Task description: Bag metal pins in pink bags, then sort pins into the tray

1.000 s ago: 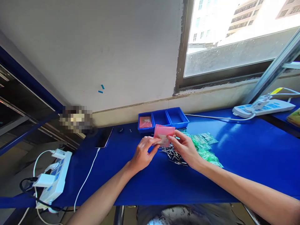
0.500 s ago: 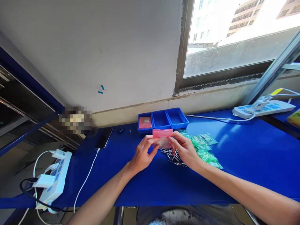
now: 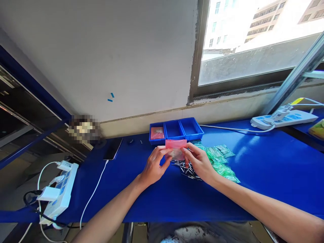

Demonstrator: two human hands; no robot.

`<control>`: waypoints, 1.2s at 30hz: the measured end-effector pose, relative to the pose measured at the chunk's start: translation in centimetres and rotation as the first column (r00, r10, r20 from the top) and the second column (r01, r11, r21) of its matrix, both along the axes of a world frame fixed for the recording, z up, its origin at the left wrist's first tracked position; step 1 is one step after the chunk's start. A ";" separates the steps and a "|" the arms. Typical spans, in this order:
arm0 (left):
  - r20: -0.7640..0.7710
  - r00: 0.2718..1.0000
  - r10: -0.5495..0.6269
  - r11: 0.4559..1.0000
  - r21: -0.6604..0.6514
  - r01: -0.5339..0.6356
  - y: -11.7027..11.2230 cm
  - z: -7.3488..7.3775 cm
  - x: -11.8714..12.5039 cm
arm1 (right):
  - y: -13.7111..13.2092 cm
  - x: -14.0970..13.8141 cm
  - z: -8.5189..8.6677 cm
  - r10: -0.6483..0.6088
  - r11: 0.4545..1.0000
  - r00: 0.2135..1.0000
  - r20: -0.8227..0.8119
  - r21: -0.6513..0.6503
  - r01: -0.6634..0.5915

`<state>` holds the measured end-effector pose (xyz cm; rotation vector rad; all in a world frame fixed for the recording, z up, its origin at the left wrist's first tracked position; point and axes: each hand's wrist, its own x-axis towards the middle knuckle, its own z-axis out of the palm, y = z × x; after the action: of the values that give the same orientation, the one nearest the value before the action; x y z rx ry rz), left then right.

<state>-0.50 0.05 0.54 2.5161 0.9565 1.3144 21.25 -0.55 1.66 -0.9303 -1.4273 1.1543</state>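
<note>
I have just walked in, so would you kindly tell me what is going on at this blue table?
A person holds a small pink translucent plastic bag with the left hand and the right hand. Near the right hand lie a pile of slim silvery metal pieces and some green translucent plastic packets. Farther back, a blue three-compartment plastic tray holds a pinkish-red packet in its left compartment.

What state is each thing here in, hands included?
Pink bag: held up
Left hand: pinching its left side
Right hand: pinching its right side
Blue tray: upright, pink packet in left compartment
Green bags: piled loosely
Metal pieces: heaped loose
Phone: screen dark, plugged in
Left power strip: plugs inserted
Right power strip: plug inserted
</note>
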 end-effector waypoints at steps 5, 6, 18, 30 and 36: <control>-0.015 0.999 0.037 0.999 0.012 -0.037 0.1 -0.2 0.0 | 0.2 -0.1 -0.4 -0.012 1.000 1.000 -0.026 -0.028 0.011; -0.023 0.999 0.043 0.999 0.009 -0.043 0.1 -0.2 0.0 | 0.2 -0.1 -0.4 -0.017 0.999 0.999 -0.033 -0.035 0.016; -0.058 0.998 -0.006 1.000 -0.008 0.006 0.2 -0.3 -0.2 | 0.3 0.0 -0.4 -0.012 0.999 0.999 -0.050 -0.044 0.010; -0.050 0.998 -0.041 0.999 -0.030 0.039 0.1 -0.3 -0.2 | 0.8 0.0 -1.4 0.001 0.999 0.999 -0.052 -0.043 -0.003; -0.067 0.997 -0.029 0.999 -0.018 0.028 0.2 -0.3 -0.3 | 0.8 -0.1 -1.0 0.027 0.999 0.998 -0.053 -0.018 -0.028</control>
<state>-0.79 0.26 0.20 2.5665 0.9373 1.2155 21.16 0.28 0.66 -0.8888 -1.3926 1.2057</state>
